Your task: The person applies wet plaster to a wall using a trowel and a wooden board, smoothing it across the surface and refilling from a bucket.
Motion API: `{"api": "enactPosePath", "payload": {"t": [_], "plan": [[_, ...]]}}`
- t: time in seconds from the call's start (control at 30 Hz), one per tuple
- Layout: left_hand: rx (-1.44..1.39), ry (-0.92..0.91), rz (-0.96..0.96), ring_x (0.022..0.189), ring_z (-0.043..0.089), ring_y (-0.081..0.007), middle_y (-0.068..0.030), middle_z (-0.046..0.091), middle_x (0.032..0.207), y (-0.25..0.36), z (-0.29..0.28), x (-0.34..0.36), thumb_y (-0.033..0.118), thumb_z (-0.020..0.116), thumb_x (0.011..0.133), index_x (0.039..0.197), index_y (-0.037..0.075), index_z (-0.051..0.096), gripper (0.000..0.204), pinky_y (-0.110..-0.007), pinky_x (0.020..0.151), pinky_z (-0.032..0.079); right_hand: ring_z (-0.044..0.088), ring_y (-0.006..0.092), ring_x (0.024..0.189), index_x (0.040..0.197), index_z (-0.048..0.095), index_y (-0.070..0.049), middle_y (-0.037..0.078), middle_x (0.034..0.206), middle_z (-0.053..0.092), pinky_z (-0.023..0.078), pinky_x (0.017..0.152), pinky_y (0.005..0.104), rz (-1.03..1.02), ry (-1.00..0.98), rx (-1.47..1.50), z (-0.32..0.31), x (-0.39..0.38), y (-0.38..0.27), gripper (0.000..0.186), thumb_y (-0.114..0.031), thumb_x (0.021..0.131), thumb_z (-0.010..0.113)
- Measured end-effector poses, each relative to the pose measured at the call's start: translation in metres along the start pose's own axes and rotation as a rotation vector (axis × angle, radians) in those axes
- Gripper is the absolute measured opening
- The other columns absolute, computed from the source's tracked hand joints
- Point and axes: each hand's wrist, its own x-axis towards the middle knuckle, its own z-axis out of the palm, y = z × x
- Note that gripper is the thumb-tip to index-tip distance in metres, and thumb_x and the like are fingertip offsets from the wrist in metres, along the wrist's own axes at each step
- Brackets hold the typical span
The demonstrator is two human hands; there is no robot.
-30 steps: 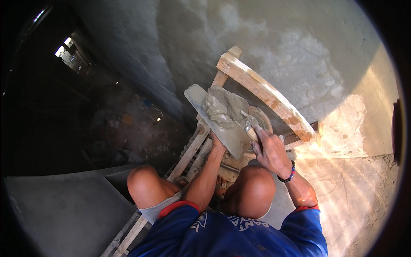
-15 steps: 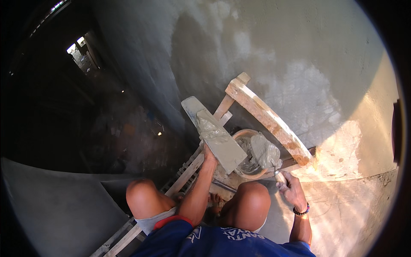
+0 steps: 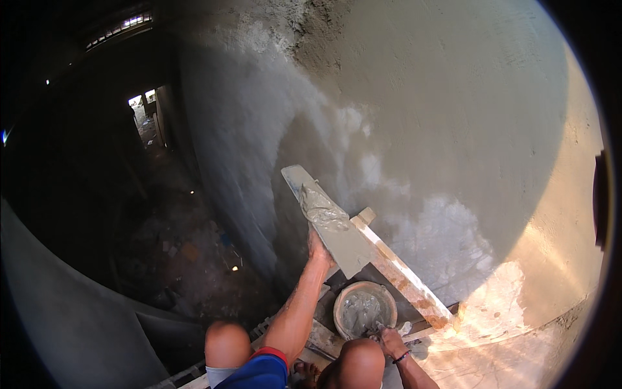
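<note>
My left hand (image 3: 316,247) grips a long flat plastering float (image 3: 350,251) from beneath, held level in front of the wall. A wet heap of grey mortar (image 3: 322,209) lies on its far half. My right hand (image 3: 391,341) is closed at the right rim of a round bucket (image 3: 338,318). It holds the trowel, whose blade is mostly hidden by the hand and the bucket's rim. Grey mortar (image 3: 363,312) fills much of the bucket, which stands just in front of my right knee.
A wooden beam (image 3: 408,280) slants between the bucket and the wall. The plastered wall (image 3: 453,129) has darker damp patches and a rough part at the top. A dark, littered floor (image 3: 194,259) drops away at the left. Planks (image 3: 324,340) lie beneath my feet.
The view has tilted up toward the wall. My right hand has brought the mortar-loaded trowel back to the bucket, and its load no longer shows. The mortar on the float looks more heaped.
</note>
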Motion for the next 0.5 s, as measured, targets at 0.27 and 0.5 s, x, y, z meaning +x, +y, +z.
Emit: {"api": "enactPosePath", "payload": {"t": [0.27, 0.5], "plan": [[0.042, -0.159, 0.071, 0.093, 0.065, -0.0224, -0.004, 0.063, 0.107, 0.069, 0.145, 0.041, 0.06, 0.036, 0.095, 0.123, 0.014, 0.054, 0.057, -0.041, 0.078, 0.056, 0.067, 0.0376, 0.077, 0.121, 0.056, 0.003, 0.025, 0.079, 0.066, 0.052, 0.07, 0.0425, 0.106, -0.035, 0.211, -0.087, -0.071, -0.02, 0.047, -0.026, 0.085, 0.064], [0.048, -0.052, 0.031, 0.099, 0.065, -0.0241, -0.0052, 0.063, 0.112, 0.089, 0.237, 0.075, 0.062, 0.035, 0.094, 0.123, 0.013, 0.055, 0.06, -0.045, 0.083, 0.055, 0.058, 0.0403, 0.096, 0.116, 0.058, 0.001, 0.028, 0.102, 0.062, 0.045, 0.083, 0.0504, 0.06, -0.1, 0.231, -0.111, -0.196, 0.025, 0.044, -0.029, 0.085, 0.067]]}}
